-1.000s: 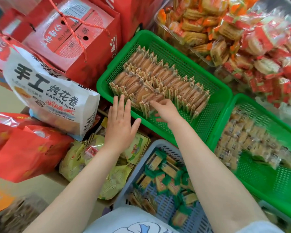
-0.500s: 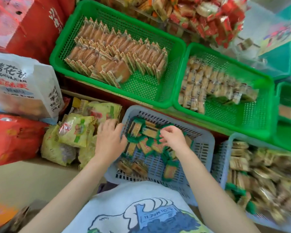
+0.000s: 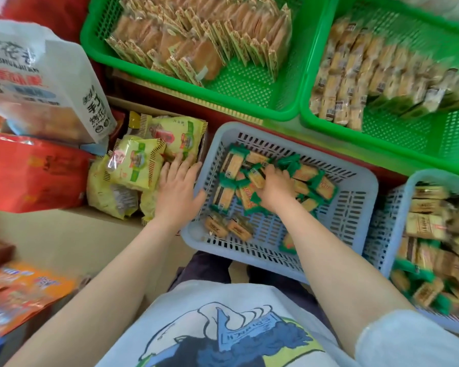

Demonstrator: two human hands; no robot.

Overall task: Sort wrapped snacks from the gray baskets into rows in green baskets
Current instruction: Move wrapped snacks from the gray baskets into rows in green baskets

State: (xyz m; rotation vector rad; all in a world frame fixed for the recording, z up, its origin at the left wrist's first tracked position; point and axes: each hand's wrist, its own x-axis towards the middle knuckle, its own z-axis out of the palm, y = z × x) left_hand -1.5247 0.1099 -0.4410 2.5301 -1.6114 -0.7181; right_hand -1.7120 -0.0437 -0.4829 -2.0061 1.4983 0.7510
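Note:
A gray basket (image 3: 351, 207) in front of me holds several loose wrapped snacks (image 3: 232, 165) with green ends. My right hand (image 3: 276, 188) is inside it, knuckles up, its fingers curled down into the pile around a wrapped snack. My left hand (image 3: 178, 186) lies flat with straight fingers against the basket's left rim. Beyond it, a green basket (image 3: 249, 86) holds rows of tan snacks (image 3: 196, 35). A second green basket (image 3: 398, 128) to its right holds rows of small pale snacks (image 3: 355, 75).
Another gray basket (image 3: 382, 226), full of wrapped snacks, stands at the right. Yellow snack bags (image 3: 133, 165) lie in a box by my left hand. A white bag (image 3: 37, 83) and a red bag (image 3: 32, 173) sit further left, with orange packs (image 3: 19, 295) at lower left.
Both hands came back from the left green basket to the gray basket. My right hand has since sunk into the snack pile. The view tilted downward.

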